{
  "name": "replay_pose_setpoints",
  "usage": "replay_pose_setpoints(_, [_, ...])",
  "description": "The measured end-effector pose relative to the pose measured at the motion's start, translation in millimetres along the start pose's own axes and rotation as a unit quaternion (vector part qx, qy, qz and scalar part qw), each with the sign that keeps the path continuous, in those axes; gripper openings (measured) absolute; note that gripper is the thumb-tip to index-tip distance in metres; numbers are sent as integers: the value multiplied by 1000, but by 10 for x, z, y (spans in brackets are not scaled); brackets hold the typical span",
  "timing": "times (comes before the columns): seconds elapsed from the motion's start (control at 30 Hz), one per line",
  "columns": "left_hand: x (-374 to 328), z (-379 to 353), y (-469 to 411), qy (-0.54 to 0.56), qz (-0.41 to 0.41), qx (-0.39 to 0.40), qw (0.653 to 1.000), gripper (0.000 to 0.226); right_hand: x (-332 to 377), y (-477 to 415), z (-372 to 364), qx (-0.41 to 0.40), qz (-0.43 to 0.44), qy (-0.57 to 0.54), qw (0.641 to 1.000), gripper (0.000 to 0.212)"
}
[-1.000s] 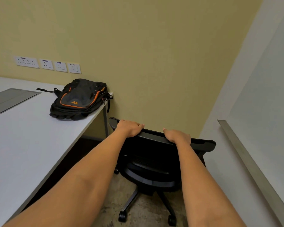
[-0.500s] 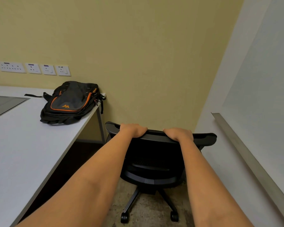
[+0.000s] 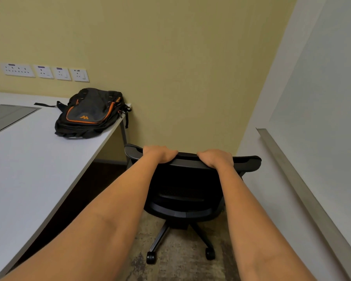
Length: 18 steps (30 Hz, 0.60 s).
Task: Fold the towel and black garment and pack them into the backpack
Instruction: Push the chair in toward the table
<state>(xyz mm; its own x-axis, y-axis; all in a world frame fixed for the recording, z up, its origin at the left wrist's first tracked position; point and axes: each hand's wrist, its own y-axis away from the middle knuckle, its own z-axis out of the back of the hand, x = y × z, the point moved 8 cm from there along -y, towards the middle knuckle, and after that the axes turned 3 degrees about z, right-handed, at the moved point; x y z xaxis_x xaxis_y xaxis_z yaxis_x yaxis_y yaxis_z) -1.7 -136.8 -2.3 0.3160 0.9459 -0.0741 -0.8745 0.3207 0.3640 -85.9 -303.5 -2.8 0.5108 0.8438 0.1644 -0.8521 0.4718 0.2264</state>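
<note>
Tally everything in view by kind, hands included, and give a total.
backpack: 1
office chair: 1
table: 1
wall socket plates: 4
hands: 2, left hand and right hand, both gripping the office chair's backrest
Total: 9

The white worktop (image 3: 28,169) carries a black-and-orange backpack (image 3: 89,112) lying at its far right corner. A grey panel (image 3: 6,116), possibly inset, lies further left.
</note>
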Motion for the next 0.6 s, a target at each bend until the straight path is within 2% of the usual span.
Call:
replay_pose_setpoints(0.3, [-9,-340,897,40,50,-10,998,63,-147,652,-134,-13,83,6,996,53])
replay_pose_setpoints(0.5, [-130,-630,1482,57,89,-39,994,64,-369,1153,-116,-68,168,-16,983,41])
replay_pose_setpoints(0.6, [-191,-744,1739,67,104,-44,991,63,-439,1371,-103,-75,196,-19,978,44])
